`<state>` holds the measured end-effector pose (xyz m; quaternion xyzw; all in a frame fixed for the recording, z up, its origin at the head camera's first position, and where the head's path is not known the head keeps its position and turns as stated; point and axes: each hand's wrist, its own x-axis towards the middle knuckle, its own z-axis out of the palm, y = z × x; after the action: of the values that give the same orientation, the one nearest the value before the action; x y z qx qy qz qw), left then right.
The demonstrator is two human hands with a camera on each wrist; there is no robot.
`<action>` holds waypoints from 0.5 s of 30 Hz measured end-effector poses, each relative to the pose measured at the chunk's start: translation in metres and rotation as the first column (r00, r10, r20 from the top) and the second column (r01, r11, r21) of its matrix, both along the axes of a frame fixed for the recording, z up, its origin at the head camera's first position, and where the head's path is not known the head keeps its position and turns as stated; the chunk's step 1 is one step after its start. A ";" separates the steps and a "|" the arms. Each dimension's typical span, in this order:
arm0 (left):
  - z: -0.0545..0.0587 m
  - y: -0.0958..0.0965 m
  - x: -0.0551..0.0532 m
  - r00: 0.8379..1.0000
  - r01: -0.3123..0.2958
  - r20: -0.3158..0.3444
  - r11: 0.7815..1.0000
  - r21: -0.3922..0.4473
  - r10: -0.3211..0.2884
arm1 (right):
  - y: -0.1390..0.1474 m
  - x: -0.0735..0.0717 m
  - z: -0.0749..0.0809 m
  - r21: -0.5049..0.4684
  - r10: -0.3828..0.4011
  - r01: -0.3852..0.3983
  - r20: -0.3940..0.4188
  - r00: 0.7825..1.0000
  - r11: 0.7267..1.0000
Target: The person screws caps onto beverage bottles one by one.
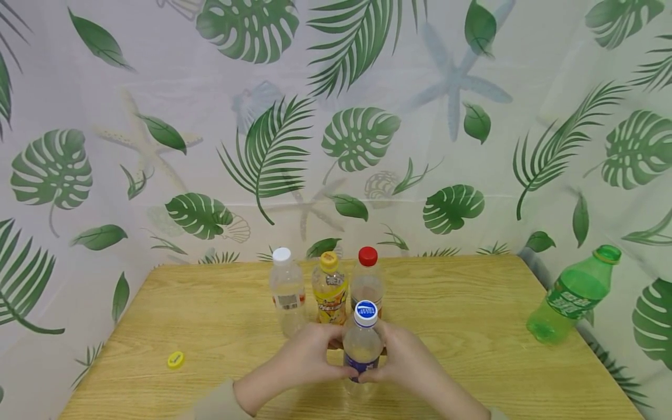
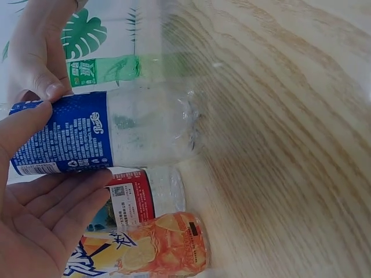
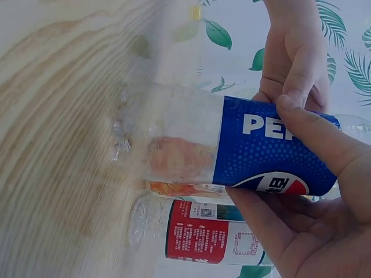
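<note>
Both hands are around a clear plastic Pepsi bottle [image 1: 362, 344] with a blue label and a white-and-blue cap, upright near the front middle of the table. My left hand [image 1: 312, 356] grips it from the left and my right hand [image 1: 406, 356] from the right, thumbs on the near side. The wrist views show the blue label [image 2: 69, 133] between thumb and fingers. Whether its base touches the table is hard to tell. Just behind stand a red-capped bottle [image 1: 368, 283], a yellow-capped drink bottle [image 1: 329, 291] and a white-capped bottle [image 1: 287, 291].
A green bottle [image 1: 572, 297] stands tilted in view near the table's right edge. On the left part of the wooden table [image 1: 220, 315] lies a loose yellow cap [image 1: 175, 360]. A leaf-patterned sheet [image 1: 336, 175] hangs behind the table.
</note>
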<state>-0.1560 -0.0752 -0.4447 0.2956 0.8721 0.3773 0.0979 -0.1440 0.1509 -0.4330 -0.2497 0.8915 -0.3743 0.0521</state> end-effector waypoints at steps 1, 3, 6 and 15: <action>-0.001 0.000 0.000 1.000 -0.002 0.004 1.000 0.004 0.002 | 0.000 0.000 0.000 0.002 0.002 -0.002 0.004 1.000 1.000; -0.003 0.001 0.000 1.000 -0.005 0.010 1.000 0.012 0.005 | 0.001 -0.001 0.000 0.006 0.005 -0.005 0.014 1.000 1.000; -0.005 0.003 0.000 1.000 -0.004 0.007 1.000 0.018 0.004 | 0.001 -0.001 -0.001 0.011 0.006 -0.006 0.034 0.999 1.000; -0.008 0.004 -0.001 1.000 -0.012 0.028 0.998 0.054 0.011 | 0.001 0.001 0.000 0.066 -0.063 0.060 0.033 0.998 0.996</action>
<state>-0.1574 -0.0710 -0.4522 0.2877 0.8619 0.4054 0.0998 -0.1426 0.1521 -0.4329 -0.2138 0.9095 -0.3507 0.0641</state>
